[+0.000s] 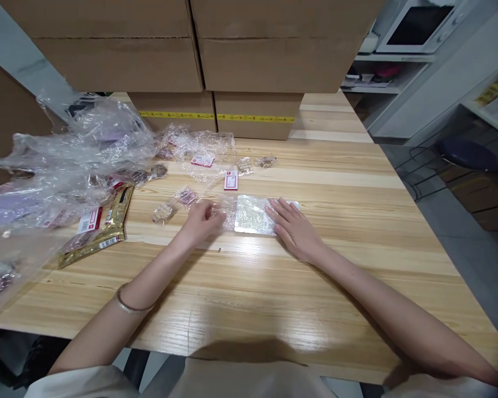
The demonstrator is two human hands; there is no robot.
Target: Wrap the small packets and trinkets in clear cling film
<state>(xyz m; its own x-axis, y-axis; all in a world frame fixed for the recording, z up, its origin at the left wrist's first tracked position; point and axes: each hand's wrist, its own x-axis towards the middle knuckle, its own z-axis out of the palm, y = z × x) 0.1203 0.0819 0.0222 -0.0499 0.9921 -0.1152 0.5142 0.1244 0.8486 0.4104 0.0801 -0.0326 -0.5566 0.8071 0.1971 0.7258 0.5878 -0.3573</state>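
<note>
A small clear plastic packet lies flat on the wooden table in front of me. My right hand rests flat on the packet's right end, fingers stretched out and together. My left hand is at the packet's left end with its fingers curled, pinching the clear plastic edge there. A thin bracelet sits on my left wrist.
Crumpled clear plastic bags pile up at the left. A gold foil pouch, small red-and-white labels and several small wrapped items lie scattered. Stacked cardboard boxes stand at the back. Shelves and a microwave are at the right.
</note>
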